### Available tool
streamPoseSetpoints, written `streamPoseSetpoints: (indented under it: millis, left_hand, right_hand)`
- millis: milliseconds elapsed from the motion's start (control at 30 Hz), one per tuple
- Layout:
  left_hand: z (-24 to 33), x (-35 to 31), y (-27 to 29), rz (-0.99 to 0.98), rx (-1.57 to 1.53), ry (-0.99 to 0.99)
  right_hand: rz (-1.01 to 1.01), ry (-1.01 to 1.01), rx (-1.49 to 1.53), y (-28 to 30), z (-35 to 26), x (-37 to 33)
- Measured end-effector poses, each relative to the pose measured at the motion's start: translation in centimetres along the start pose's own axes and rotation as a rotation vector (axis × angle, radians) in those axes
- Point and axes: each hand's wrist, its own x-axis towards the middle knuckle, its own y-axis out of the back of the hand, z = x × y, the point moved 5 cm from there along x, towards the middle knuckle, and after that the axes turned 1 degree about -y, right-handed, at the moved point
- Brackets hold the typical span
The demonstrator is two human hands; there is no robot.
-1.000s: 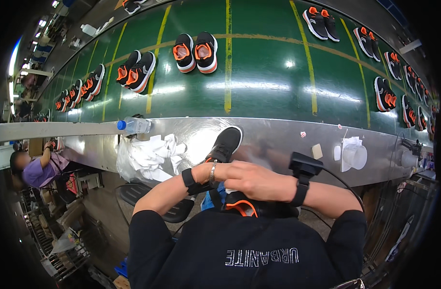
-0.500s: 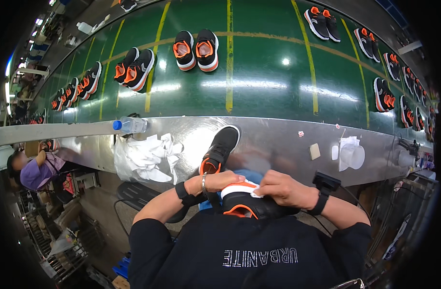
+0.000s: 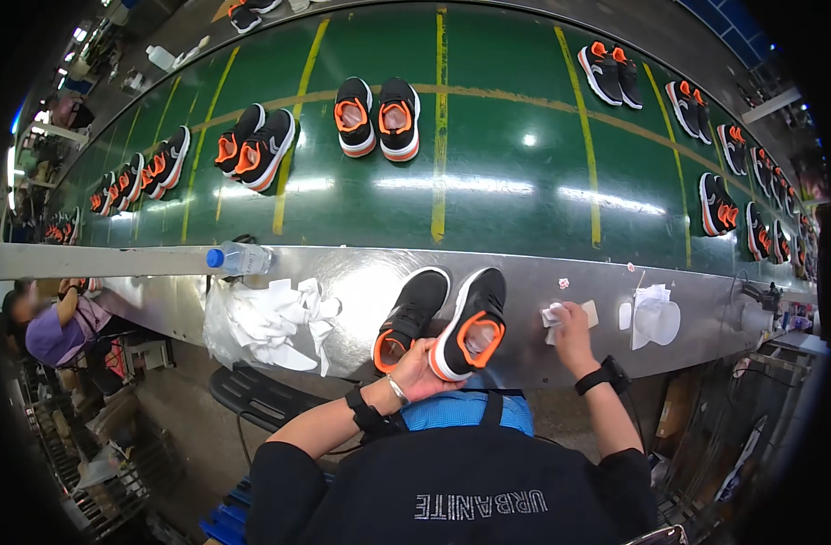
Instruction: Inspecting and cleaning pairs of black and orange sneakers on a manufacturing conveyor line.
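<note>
My left hand (image 3: 423, 372) grips the heel end of a black sneaker (image 3: 484, 298) with orange lining and a white-and-orange sole. It holds this sneaker at the near edge of the steel table, toe pointing away. Just left of it, a matching sneaker (image 3: 422, 298) rests on the steel, its heel partly behind my fingers. Farther right, my right hand (image 3: 574, 341) is closed on a small crumpled white cloth (image 3: 552, 315) at the tabletop. A beige block (image 3: 591, 314) lies beside that hand, partly hidden by it.
Beyond the steel ledge (image 3: 361, 272) runs a green conveyor belt (image 3: 497, 145) with several pairs of sneakers. White rags (image 3: 270, 318) and a blue-capped bottle (image 3: 243, 260) are on the left. A white round item (image 3: 656, 322) lies right. Another person (image 3: 57, 336) sits far left.
The sneaker has gone from my lap, where I pressed the cloth to its sole, up to the table beside its mate. My right hand has moved right with the cloth.
</note>
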Motion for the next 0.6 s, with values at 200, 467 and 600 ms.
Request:
streamPoseSetpoints:
  millis: [200,467,600]
  left_hand:
    - [-1.5,-2.7,4.2,0.586,0.124,0.059]
    - [7.7,-11.2,0.7,0.730,1.692,-1.009]
    - [11.2,-4.8,10.4,0.576,1.915,-0.641]
  right_hand:
    - [-0.072,-0.345,0.602,1.1,-9.3,-1.3]
    - [-0.136,-0.729,1.285,-9.2,-14.4,-4.7]
    - [0.025,-0.680,0.969,-11.1,-15.2,-4.2]
